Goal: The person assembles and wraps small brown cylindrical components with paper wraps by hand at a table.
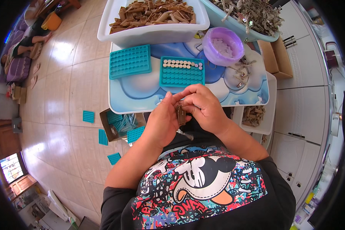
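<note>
Both hands met over the person's lap, just below the near edge of the surface (142,101); the left hand (163,122) had its grip closed on a small brown rectangular piece (181,114), held upright between thumb and fingers; the right hand (205,107) curled over the piece's top, its fingertips pinched together on it; beyond the hands, on the cloud-patterned surface, lay a teal tray (182,71) with rows of pale discs along its far edge, and beside it, to the left, a second teal tray (130,61); a purple bowl (223,46) stood further right; a white tub (153,23) of brown pieces sat at the far side; more teal trays (103,137) lay on the tiled floor by a cardboard box (109,130).
</note>
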{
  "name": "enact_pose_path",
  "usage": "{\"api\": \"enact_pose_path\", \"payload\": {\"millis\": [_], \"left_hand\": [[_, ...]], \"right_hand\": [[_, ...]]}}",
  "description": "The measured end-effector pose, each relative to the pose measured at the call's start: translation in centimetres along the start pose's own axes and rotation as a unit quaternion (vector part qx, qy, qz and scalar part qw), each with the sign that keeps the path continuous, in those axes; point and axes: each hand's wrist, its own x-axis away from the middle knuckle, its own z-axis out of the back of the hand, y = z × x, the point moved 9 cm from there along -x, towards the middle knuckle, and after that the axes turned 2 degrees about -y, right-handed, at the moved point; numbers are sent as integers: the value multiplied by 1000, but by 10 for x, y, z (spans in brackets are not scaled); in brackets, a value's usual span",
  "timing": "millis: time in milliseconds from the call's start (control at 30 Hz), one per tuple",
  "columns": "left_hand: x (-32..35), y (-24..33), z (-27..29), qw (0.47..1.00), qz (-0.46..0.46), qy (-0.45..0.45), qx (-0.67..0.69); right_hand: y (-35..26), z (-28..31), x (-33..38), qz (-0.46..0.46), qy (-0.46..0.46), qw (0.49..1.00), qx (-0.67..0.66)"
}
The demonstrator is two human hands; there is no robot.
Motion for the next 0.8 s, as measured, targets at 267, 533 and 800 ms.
{"api": "enact_pose_path", "payload": {"millis": [267,533,800], "left_hand": [[5,2,1,999,-14,-40,-20],[7,7,11,996,-61,-3,-64],[9,29,10,988,-144,53,-30]], "right_hand": [[2,0,-3,-30,-29,999,20],[-2,4,0,-1,7,998,55],[-26,-5,14,38,-21,987,157]]}}
